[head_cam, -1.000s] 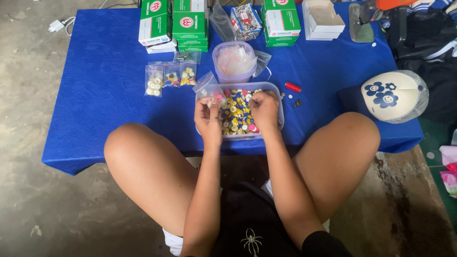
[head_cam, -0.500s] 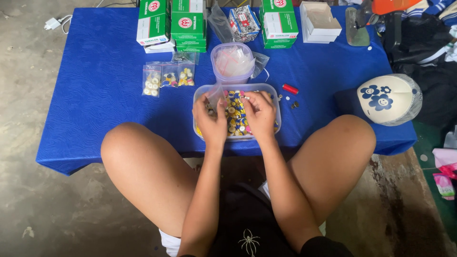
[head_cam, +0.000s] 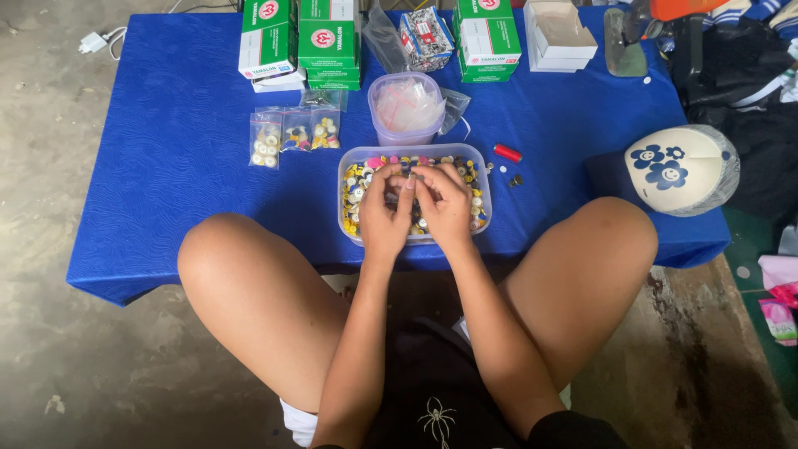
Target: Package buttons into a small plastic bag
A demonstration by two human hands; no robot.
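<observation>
Head camera looks down on a clear rectangular plastic tub (head_cam: 349, 170) of small round multicoloured pieces (head_cam: 475, 202), sitting at the near edge of the blue-covered surface (head_cam: 166, 166). Both hands meet over it, the left hand (head_cam: 384, 218) and right hand (head_cam: 446, 209) pinching one tiny piece (head_cam: 411, 176) between fingertips. Working low over the tub seems wise, so a dropped piece falls back in. Forearms converge between the raised knees, wrists bent forward.
</observation>
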